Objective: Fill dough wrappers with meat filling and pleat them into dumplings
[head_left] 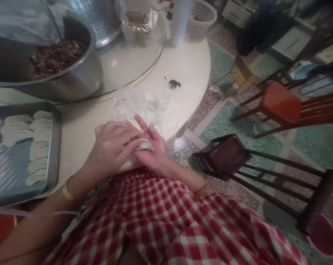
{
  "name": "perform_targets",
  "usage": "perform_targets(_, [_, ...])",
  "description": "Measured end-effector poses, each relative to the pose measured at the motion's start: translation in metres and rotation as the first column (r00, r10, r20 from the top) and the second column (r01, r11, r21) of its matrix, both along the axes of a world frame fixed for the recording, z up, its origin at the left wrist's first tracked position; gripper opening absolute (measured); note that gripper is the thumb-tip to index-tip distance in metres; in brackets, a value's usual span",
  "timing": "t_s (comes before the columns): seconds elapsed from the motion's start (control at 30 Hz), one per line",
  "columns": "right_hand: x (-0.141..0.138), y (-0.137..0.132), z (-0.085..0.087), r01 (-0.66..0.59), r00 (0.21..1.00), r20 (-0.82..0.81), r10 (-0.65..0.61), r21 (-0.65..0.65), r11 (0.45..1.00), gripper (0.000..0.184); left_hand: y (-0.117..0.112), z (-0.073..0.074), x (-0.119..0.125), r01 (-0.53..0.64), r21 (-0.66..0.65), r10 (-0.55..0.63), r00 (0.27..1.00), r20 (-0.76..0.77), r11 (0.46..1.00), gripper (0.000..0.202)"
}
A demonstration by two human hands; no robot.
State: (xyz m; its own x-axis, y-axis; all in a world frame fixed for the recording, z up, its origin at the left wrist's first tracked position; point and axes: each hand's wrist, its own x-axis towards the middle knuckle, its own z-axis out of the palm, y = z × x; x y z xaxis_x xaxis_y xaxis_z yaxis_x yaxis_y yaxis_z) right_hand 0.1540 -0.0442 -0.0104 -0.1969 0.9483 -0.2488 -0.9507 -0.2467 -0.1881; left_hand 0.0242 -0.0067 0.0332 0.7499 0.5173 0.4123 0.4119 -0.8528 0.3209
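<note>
My left hand (pixel 114 145) and my right hand (pixel 152 147) meet at the near edge of the round table (pixel 188 70). Between them lies a pale dough wrapper (pixel 144 145), partly covered. The left fingers press down over it; the right hand cups it from below with fingers stretched up. Just beyond the hands lies a heap of thin white wrappers on clear plastic (pixel 140 103). A metal tray (pixel 14 173) at the left holds several folded dumplings (pixel 36 147) in rows.
A big steel bowl of dark minced filling (pixel 56 57) stands on a glass turntable (pixel 133 62) at the back left. Behind are a colander, a white basket (pixel 201 16) and a tall white roll. Wooden chairs (pixel 266 158) stand on the tiled floor to the right.
</note>
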Motion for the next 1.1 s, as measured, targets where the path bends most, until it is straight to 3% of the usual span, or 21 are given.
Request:
perform_targets(0.3, [0.003,0.0,0.005,0.009,1.0,0.026,-0.009,0.014,1.0,0.053,-0.007,-0.006,0.006,-0.073,0.025,0.073,0.997,0.013,0.997,0.016])
perform_targets(0.47, [0.003,0.0,0.004,-0.012,0.999,0.045,0.011,0.014,1.0,0.045,-0.009,-0.011,0.008,-0.117,-0.002,0.117,0.993,-0.014,0.993,0.019])
perform_targets(0.8, [0.005,0.0,0.001,-0.006,0.999,0.047,0.002,0.072,0.997,0.049,-0.009,-0.011,0.004,-0.11,0.006,0.11,0.994,-0.013,0.994,0.026])
perform_targets(0.9, [0.005,0.0,0.003,0.008,0.999,0.047,-0.011,0.055,0.998,0.051,-0.004,-0.008,-0.004,-0.104,-0.038,0.105,0.994,0.025,0.994,0.02])
perform_targets(1.1, [0.001,0.001,0.004,0.022,0.998,0.062,-0.022,0.004,1.0,0.046,-0.008,-0.007,-0.004,-0.146,0.024,0.147,0.988,-0.039,0.989,0.013])
